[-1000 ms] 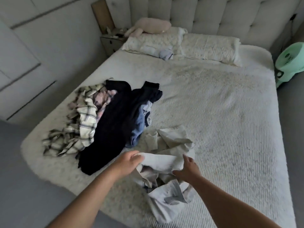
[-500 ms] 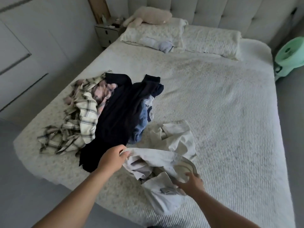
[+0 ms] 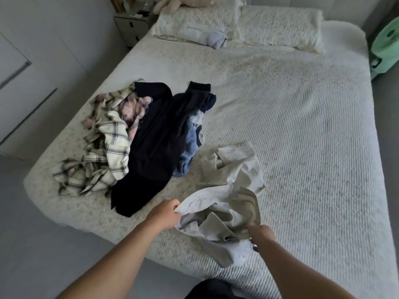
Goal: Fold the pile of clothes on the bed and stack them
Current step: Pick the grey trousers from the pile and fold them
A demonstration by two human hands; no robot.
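From my feed, a wide bed (image 3: 291,126) with a pale ribbed coverlet fills most of the view. At twelve o'clock two cream pillows (image 3: 280,26) lie side by side at its head, with a pinkish plush toy (image 3: 183,1) on the left one. At eleven o'clock a small grey nightstand (image 3: 131,26) stands against the wall. White panelled wardrobe doors (image 3: 26,61) run along nine o'clock. A mint-green fan (image 3: 386,46) sits at two o'clock. The floor (image 3: 32,244) is grey; the light is soft and dim.

Your view's dim and grey, soft daylight perhaps from the right, edges bowed, your right hand (image 3: 262,234) slightly blurred.
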